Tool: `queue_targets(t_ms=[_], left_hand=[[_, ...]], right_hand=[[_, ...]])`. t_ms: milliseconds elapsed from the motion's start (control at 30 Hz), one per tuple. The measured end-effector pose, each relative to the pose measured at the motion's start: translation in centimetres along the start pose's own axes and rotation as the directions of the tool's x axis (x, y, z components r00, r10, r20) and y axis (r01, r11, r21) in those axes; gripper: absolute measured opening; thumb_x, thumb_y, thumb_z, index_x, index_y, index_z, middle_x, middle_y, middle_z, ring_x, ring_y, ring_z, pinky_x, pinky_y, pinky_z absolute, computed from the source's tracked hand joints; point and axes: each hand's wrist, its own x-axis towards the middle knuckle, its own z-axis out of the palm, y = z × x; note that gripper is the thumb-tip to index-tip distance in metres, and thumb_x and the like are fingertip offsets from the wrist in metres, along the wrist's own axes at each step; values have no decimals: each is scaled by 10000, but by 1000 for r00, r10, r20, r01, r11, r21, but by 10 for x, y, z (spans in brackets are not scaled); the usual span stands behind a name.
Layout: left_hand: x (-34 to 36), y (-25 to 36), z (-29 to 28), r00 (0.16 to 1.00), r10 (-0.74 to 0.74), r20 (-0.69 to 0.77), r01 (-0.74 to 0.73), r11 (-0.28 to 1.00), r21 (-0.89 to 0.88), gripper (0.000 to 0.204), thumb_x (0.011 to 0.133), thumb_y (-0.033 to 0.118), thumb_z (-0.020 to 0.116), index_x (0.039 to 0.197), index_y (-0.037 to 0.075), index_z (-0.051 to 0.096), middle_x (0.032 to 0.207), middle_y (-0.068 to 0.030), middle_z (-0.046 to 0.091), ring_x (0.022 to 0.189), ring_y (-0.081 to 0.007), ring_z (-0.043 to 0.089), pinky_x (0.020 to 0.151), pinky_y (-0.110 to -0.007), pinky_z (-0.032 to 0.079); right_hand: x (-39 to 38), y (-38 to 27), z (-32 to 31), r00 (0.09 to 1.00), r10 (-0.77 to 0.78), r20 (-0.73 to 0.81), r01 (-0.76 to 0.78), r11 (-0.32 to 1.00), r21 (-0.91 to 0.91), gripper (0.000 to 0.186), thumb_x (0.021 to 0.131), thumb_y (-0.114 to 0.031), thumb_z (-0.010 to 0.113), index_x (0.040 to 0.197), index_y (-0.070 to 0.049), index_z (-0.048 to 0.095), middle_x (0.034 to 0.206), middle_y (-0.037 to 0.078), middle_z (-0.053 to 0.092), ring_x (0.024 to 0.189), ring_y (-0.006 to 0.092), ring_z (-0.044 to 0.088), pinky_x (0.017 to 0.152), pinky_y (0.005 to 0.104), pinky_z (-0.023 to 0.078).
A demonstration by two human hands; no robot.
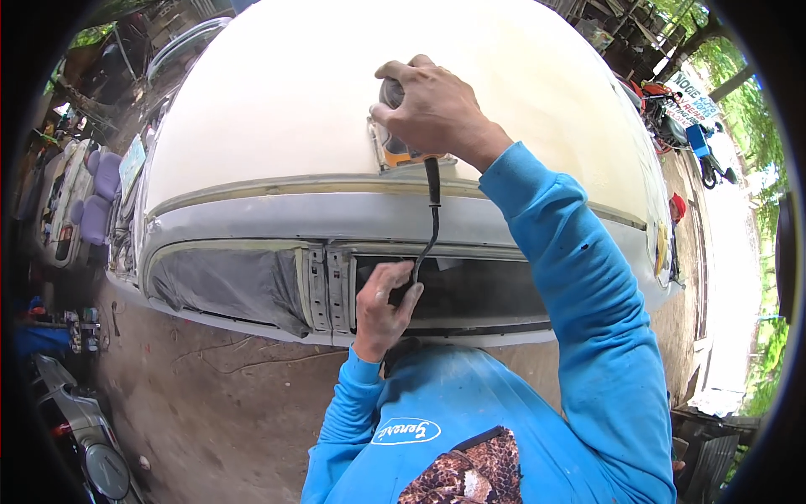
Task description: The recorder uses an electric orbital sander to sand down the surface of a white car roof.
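My right hand (424, 101) grips an orange-and-black power sander (393, 154) resting on the pale, off-white car roof (260, 92). Its black cord (434, 210) runs from the tool down across the roof edge to my left hand (386, 302), whose curled fingers and thumb loosely hold it beside the dark window opening (478, 290). A grey side rail (252, 215) curves below the roof. To the left, another window (218, 281) is covered with translucent plastic sheeting, with a metal door pillar (327, 286) between the two openings.
Purple seats (106, 176) and car parts lie at the left, above a silver car part (105, 466) at lower left. A motorcycle (672, 126), a signboard and trees are at upper right. Bare dirt ground (193, 386) surrounds the car.
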Motion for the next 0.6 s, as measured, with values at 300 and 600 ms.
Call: queue_targets(t_ms=[300,600], left_hand=[[160,87,12,933,343,-104,-309,917,254,634,966,121,669,1539,16,417,1543,-228,465,1434,-399,451,1159,-482,415],[269,112,43,928,12,373,-297,627,720,813,811,151,768,1541,200,415,1474,-190,514,1177,-450,646,934,-527,574]], right_hand=[[-3,41,24,937,186,-295,33,795,606,423,1017,-255,504,1298,26,647,1251,278,648,1204,396,622,1069,457,480],[-100,137,21,891,303,-339,142,523,840,345,1059,-126,522,1363,23,587,1253,186,659,1185,258,638,1027,381,513]])
